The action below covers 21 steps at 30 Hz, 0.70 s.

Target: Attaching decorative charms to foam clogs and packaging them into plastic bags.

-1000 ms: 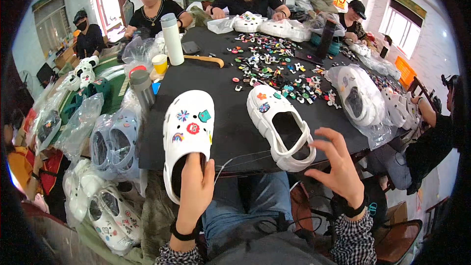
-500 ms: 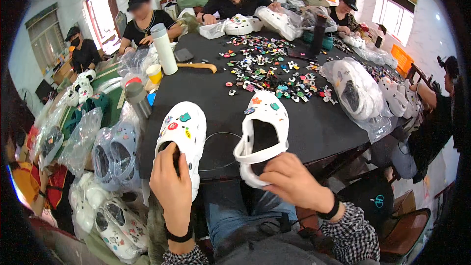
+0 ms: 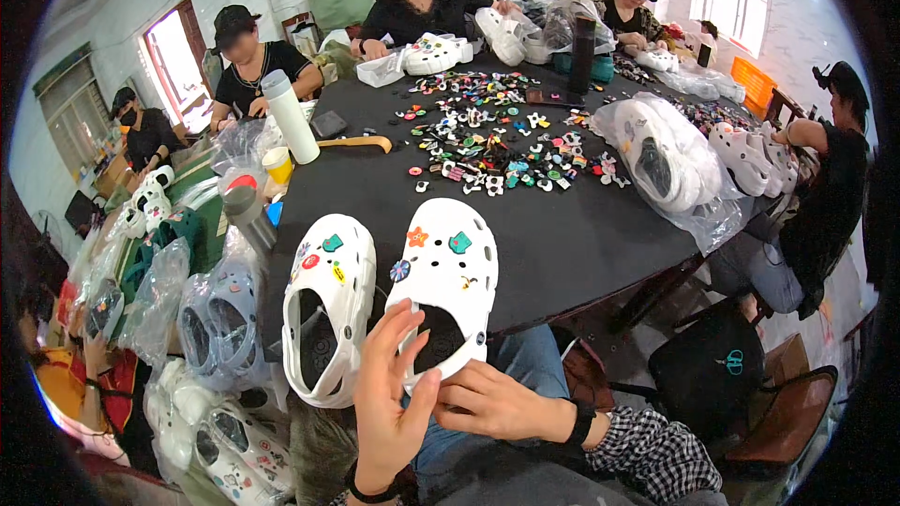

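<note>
Two white clogs with colourful shoe charms lie side by side at the table's near edge. The right clog (image 3: 450, 267) has an orange star, a teal charm and a blue flower on its toe. My right hand (image 3: 502, 401) grips it at the heel, with fingers curled and partly hidden behind it. My left hand (image 3: 398, 403) is open beside the left side of its foot opening, fingers stretched and thumb apart; whether the fingertips touch the rim is unclear. The left clog (image 3: 328, 300), with red, yellow and teal charms, lies untouched by either hand.
Loose shoe charms (image 3: 506, 136) spread over the black table (image 3: 347, 178). Bagged white clogs (image 3: 656, 155) stand at the right. A white bottle (image 3: 292, 122), a yellow cup (image 3: 277, 165) and a grey flask (image 3: 248, 215) stand left. Bagged blue clogs (image 3: 220, 319) lie lower left. Several people sit around.
My left hand has let go of the left clog and moved right to the other clog. The right clog has shifted left, beside its mate, and its strap now sits back at the heel.
</note>
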Each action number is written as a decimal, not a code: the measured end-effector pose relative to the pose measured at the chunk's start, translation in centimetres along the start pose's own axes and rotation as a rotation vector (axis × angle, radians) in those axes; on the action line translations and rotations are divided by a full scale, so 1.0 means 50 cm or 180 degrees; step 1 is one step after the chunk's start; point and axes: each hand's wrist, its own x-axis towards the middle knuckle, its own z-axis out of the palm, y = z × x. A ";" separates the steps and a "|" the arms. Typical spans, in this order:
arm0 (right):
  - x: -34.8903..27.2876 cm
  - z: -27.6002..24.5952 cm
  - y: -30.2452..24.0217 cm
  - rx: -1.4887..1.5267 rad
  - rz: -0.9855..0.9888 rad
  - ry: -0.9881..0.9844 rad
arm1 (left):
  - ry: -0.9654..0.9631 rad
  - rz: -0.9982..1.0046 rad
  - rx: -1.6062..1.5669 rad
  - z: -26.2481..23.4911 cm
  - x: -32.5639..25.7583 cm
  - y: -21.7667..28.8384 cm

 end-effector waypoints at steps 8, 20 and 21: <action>-0.038 0.032 0.002 -0.0231 0.0068 0.0082 | 0.0136 -0.1170 -0.3164 -0.013 -0.013 0.000; -0.056 0.037 0.014 -0.0173 -0.0069 0.0140 | 0.0062 -0.1646 -0.3671 0.012 0.003 -0.040; -0.056 0.039 0.014 -0.0197 -0.0074 0.0145 | -0.0102 -0.1652 -0.3650 0.015 0.012 -0.048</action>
